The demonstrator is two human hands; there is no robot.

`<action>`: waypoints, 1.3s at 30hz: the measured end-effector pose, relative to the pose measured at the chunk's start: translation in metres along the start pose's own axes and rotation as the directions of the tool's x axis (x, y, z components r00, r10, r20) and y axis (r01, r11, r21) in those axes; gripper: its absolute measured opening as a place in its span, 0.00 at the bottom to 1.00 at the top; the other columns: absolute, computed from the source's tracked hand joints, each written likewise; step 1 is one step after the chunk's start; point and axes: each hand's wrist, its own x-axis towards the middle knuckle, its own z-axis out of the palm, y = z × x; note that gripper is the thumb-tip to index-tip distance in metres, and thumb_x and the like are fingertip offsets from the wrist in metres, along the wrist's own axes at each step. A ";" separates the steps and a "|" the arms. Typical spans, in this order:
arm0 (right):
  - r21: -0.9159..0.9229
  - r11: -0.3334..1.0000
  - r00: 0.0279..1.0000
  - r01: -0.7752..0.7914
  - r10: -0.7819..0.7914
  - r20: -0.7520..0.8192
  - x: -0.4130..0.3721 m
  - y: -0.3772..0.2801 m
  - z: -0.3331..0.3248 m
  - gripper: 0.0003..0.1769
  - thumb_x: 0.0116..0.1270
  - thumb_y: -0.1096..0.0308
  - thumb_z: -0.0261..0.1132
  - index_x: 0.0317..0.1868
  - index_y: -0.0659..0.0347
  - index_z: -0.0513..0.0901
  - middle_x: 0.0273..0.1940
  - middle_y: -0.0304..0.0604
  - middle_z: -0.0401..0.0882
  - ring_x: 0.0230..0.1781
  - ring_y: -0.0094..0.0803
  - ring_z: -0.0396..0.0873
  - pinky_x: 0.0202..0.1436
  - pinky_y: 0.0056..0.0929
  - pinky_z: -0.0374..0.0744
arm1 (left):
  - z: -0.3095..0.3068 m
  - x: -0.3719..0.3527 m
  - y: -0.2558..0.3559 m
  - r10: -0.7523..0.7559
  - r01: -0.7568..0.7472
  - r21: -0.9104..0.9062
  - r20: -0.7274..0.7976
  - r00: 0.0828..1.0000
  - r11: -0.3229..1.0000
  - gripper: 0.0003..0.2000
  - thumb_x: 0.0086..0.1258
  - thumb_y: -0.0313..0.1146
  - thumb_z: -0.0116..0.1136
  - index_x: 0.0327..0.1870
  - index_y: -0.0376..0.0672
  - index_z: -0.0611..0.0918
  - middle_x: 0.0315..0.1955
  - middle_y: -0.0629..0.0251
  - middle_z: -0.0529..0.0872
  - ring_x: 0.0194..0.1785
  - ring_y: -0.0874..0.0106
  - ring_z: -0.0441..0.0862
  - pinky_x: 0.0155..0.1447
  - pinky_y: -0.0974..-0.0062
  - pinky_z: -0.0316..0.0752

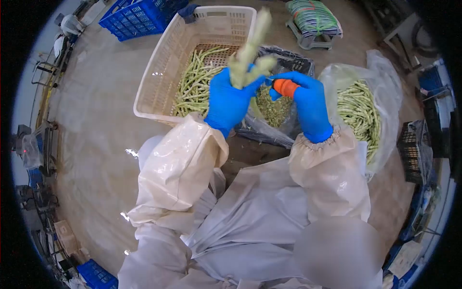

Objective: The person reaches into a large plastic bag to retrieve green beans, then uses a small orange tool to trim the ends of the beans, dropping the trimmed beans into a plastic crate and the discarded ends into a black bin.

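Observation:
My left hand (230,100), in a blue glove, grips a bundle of pale green beans (250,48) held upright in front of me. Beside it, my right hand (308,102), also blue-gloved, holds an orange-handled knife (286,87) whose tip meets the bundle's lower end. Below both hands sits a dark crate lined with clear plastic (293,62), holding green trimmings (272,109). Both arms wear shiny beige plastic sleeves.
A beige plastic basket (159,72) with trimmed beans (195,84) stands at the left. A clear bag of green beans (358,111) lies at the right. Blue crates (139,17), a low stool (313,21) and a black crate (416,151) ring the wet floor.

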 end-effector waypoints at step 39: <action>-0.683 0.633 0.855 0.365 -0.518 -0.023 0.019 -0.002 -0.040 0.13 0.55 0.70 0.65 0.43 0.58 0.84 0.39 0.48 0.83 0.38 0.42 0.78 0.43 0.36 0.73 | -0.020 0.012 0.002 -0.470 0.481 0.063 0.358 0.807 0.874 0.19 0.70 0.48 0.51 0.43 0.37 0.81 0.24 0.72 0.76 0.23 0.82 0.70 0.26 0.83 0.65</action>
